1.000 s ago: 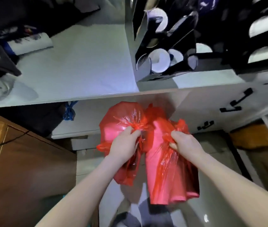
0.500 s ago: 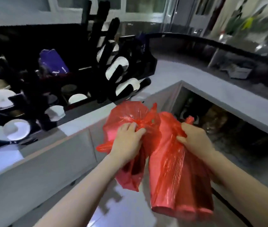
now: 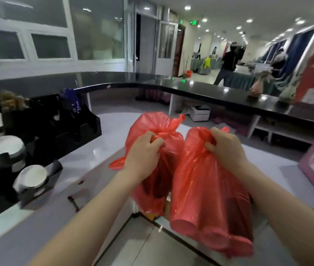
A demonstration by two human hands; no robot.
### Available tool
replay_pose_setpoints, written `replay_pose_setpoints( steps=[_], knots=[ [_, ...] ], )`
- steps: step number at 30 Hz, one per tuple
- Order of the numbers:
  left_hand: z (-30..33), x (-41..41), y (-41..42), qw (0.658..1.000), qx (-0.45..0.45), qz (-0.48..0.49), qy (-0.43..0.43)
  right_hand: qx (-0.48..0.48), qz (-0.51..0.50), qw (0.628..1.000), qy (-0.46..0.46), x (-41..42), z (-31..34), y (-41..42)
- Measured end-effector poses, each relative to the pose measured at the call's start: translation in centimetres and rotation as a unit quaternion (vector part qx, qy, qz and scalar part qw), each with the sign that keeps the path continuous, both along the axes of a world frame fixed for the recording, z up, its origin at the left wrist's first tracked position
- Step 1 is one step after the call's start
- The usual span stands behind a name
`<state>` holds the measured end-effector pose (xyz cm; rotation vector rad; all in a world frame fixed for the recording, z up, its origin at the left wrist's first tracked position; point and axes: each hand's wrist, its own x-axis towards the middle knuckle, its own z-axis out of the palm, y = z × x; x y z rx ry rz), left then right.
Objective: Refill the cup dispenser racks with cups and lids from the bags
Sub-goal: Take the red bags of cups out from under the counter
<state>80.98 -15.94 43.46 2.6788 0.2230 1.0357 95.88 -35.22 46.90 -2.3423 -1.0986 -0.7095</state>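
Both forearms are bare, with no sleeves in view. The left hand (image 3: 142, 152) and right hand (image 3: 227, 148) wear no gloves, rings or watch.

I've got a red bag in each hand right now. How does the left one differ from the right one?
The left bag is rounder and puffier, with a loose knotted top above the left hand; the right bag is longer and tube-shaped, showing stacked round ends at its bottom. The right bag hangs lower than the left. Both are translucent red plastic, tied shut, each held by a grip at its neck; the right hand holds the right one.
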Motion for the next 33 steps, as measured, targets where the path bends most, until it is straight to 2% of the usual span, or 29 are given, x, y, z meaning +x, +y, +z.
replay_pose_setpoints(
  steps=[5, 10, 15, 20, 28, 31, 33],
  knots=[
    [0.2, 10.6, 2.8, 0.999, -0.048, -0.011, -0.016, 0.043, -0.067, 0.997, 0.017, 9.6, 0.0, 0.8],
    [-1.2, 21.8, 7.0, 0.997, -0.056, -0.053, -0.003, 0.075, -0.129, 0.988, 0.045, 18.7, -0.8, 3.6],
    [-2.6, 32.2, 11.0, 0.993, -0.020, -0.098, 0.058, 0.077, -0.209, 0.971, 0.086, 27.0, -2.1, 5.5],
    [-3.1, 40.2, 13.7, 0.990, 0.006, -0.099, 0.100, 0.089, -0.244, 0.956, 0.138, 34.1, -3.1, 7.1],
    [-3.2, 49.6, 17.5, 0.992, 0.024, -0.027, 0.117, 0.149, -0.260, 0.931, 0.208, 45.5, -3.6, 9.4],
    [-3.0, 52.3, 18.1, 0.986, 0.046, 0.001, 0.162, 0.177, -0.256, 0.922, 0.231, 48.3, -3.6, 9.5],
    [-3.0, 53.7, 17.3, 0.978, 0.061, 0.016, 0.198, 0.162, -0.241, 0.925, 0.246, 49.5, -3.8, 9.6]
  ],
)
